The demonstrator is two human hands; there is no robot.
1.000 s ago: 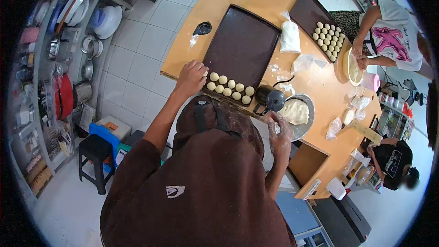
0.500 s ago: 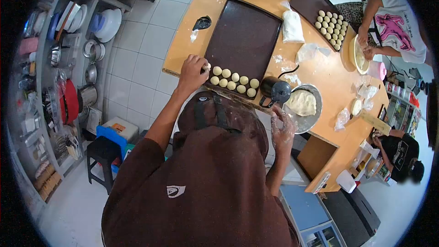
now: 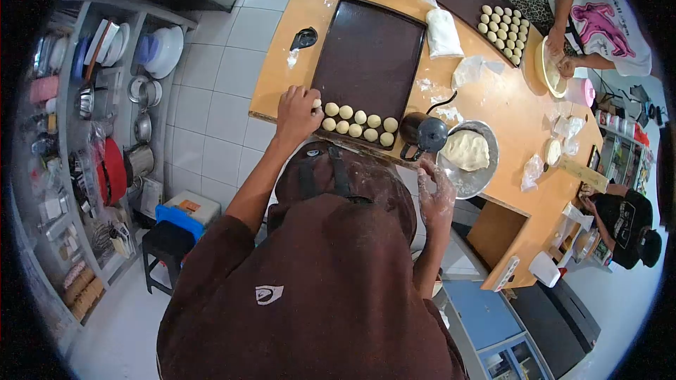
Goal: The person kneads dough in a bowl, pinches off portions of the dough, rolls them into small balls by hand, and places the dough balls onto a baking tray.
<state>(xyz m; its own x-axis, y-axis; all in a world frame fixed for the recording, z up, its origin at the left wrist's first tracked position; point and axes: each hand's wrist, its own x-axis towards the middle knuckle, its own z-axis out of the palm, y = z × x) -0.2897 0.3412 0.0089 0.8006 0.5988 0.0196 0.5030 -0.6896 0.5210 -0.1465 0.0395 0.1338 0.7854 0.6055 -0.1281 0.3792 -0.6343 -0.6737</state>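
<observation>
My left hand (image 3: 298, 114) is at the near left corner of a dark baking tray (image 3: 370, 49), its fingers closed around a small pale dough ball (image 3: 316, 103) that shows at the fingertips. Beside it, several round dough balls (image 3: 360, 117) sit in two rows along the tray's near end. My flour-dusted right hand (image 3: 437, 193) hangs at the table edge with its fingers apart and nothing in it. Close by is a metal bowl (image 3: 486, 181) holding a large lump of dough (image 3: 466, 150). A dark jug-like container with a handle (image 3: 415, 130) stands between tray and bowl.
A bag of white powder (image 3: 442, 33) and a small black object (image 3: 304, 38) lie on the wooden table (image 3: 282, 70). Across it, a person works in a yellow bowl (image 3: 542, 70) beside a second tray of dough balls (image 3: 503, 32). Another person stands at right. Shelves (image 3: 134, 21) line the left.
The camera view has shifted slightly. My left hand stays at the tray corner, with the dough ball a little less visible. My right hand remains near the bowl, fingers still apart.
</observation>
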